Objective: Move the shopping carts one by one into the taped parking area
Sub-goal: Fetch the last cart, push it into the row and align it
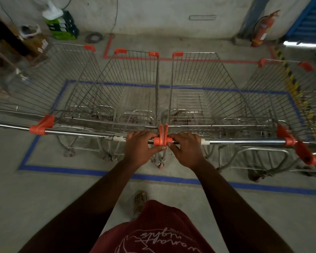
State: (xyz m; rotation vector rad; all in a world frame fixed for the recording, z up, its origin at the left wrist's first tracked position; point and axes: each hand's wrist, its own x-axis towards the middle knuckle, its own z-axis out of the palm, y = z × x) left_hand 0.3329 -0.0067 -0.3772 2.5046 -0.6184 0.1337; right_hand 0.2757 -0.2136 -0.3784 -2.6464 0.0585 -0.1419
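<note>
The left hand (pixel 141 146) grips the left cart's handle (pixel 91 133), the right hand (pixel 185 149) the right cart's handle (pixel 245 142) (orange end caps touching); both carts seemingly inside the blue tape (pixel 91 172).

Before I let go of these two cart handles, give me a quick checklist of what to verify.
1. Left hand grips the left cart's handle: ok.
2. Right hand grips the right cart's handle: ok.
3. The two middle carts sit side by side, orange end caps touching: ok.
4. Middle carts' rear wheels inside the near blue tape line: ok.
5. Far-right cart fully inside the tape: cannot tell, its wheels are hidden or blurred.
6. Foot outside the tape, away from the wheels: ok.
</note>
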